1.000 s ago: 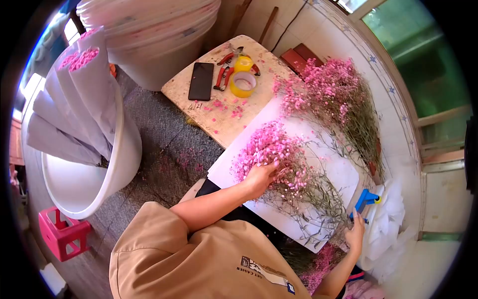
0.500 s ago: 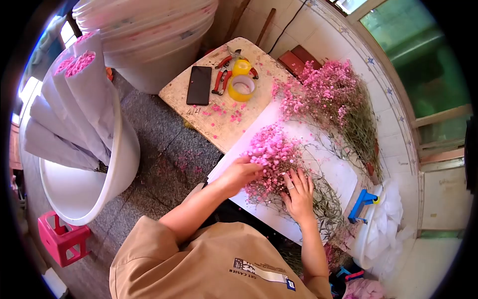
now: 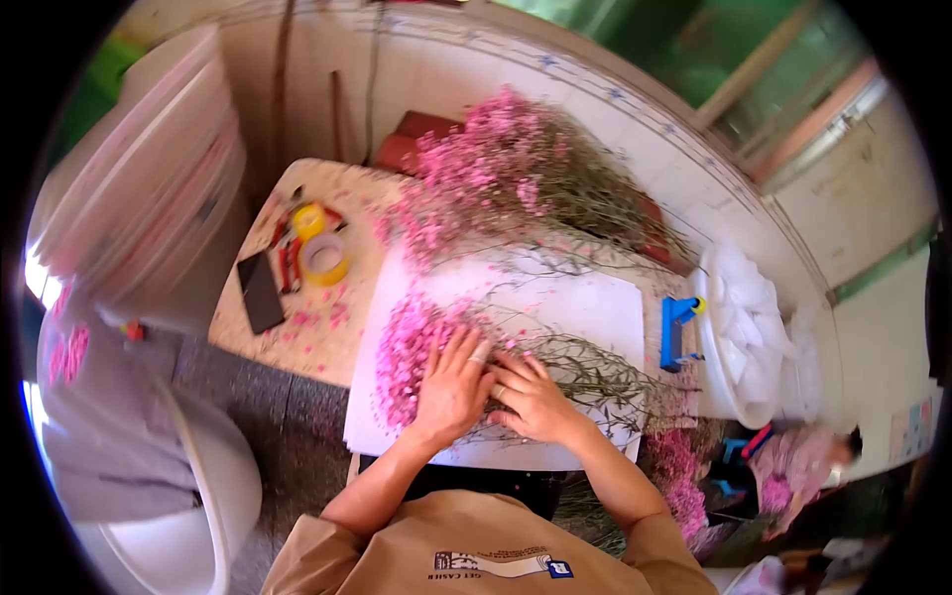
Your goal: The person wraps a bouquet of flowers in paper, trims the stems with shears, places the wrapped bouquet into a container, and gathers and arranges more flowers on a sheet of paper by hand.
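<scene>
A bunch of pink baby's breath (image 3: 405, 362) lies on white paper (image 3: 585, 283), its blooms to the left and its green stems to the right. My left hand (image 3: 454, 389) rests flat over the lower right side of the blooms, fingers stretched out and pointing up. Close against it, my right hand (image 3: 536, 401) lies on the upper stems with its fingers extended and a ring on one. The two hands' fingertips nearly meet or touch; neither grips anything visibly. Above the paper lies a larger heap of pink baby's breath (image 3: 506, 164).
On the board's left sit a dark phone (image 3: 261, 293), tape rolls (image 3: 323, 260) and red-handled pruners (image 3: 289, 266). A blue tape dispenser (image 3: 679, 332) stands right. White tubs (image 3: 213, 476) hold wrapped bundles at left. A seated person (image 3: 798, 461) is at lower right.
The view has swung right, bringing another person into sight. My left hand has moved from the blooms' left side to lie over them, beside my right hand.
</scene>
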A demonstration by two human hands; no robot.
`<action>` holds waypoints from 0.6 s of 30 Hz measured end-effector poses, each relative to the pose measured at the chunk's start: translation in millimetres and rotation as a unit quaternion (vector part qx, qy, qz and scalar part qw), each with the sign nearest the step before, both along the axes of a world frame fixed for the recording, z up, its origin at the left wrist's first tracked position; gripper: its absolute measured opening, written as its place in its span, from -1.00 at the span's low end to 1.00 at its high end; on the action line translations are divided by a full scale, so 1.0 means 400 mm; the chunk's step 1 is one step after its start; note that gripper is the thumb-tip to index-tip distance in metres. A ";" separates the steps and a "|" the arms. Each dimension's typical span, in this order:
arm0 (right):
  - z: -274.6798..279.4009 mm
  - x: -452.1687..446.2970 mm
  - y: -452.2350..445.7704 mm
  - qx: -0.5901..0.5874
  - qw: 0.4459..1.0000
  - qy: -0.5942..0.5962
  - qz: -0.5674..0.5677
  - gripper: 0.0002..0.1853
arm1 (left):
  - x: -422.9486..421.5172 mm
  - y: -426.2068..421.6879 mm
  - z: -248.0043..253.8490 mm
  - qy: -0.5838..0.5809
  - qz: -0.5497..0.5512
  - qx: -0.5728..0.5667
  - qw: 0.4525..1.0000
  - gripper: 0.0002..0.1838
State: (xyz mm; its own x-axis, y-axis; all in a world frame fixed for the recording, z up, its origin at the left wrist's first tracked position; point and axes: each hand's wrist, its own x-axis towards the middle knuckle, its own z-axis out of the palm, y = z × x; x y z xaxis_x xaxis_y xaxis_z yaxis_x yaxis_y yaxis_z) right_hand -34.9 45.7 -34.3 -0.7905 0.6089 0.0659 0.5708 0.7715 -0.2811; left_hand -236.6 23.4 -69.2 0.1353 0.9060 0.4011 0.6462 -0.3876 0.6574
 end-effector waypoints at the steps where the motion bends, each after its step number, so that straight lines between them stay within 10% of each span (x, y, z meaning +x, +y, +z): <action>1: 0.017 0.014 0.009 -0.038 0.998 0.048 0.006 -0.51 | 0.002 0.004 -0.018 0.005 0.001 -0.019 1.000 -0.45; 5: 0.198 0.100 0.132 -0.233 0.946 0.203 -0.099 -0.63 | 0.006 0.009 -0.041 0.050 -0.012 -0.031 0.998 -0.44; 8: 0.222 0.235 0.371 -0.028 0.945 0.251 -0.206 -0.69 | 0.010 0.014 -0.048 0.066 -0.014 -0.026 0.997 -0.44; 11: 0.202 0.388 0.612 0.164 0.921 -0.087 -0.343 -0.41 | 0.007 0.015 -0.036 0.068 -0.022 -0.032 0.997 -0.45; 18: 0.056 0.496 0.896 0.095 0.931 -0.094 -0.341 -0.36 | -0.001 0.024 -0.039 0.078 -0.013 -0.030 0.996 -0.49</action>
State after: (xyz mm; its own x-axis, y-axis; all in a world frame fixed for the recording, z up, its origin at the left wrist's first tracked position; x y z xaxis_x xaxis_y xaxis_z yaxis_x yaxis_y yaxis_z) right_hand 163.5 404.1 -11.8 -0.2332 0.9645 0.1236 0.9711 0.2377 -0.0225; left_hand -237.1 32.9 -84.9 0.2150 0.9235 0.3178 0.7327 -0.3677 0.5727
